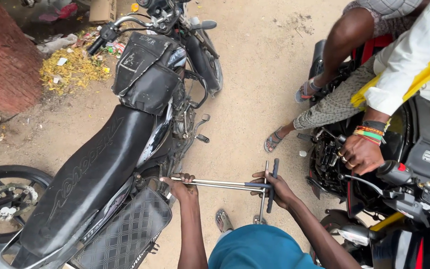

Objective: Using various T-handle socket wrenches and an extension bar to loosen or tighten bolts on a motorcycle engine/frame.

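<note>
A black motorcycle [110,164] stands on the sandy ground [255,79], and two long T-handled wrenches [225,184] reach level into its side just under the seat's rear edge. The left hand [181,185] is closed around the shafts near the bike; the right hand [274,189] grips the cross handles [273,174]. Turning likely goes best with the shafts kept straight, the left hand only steadying them.
</note>
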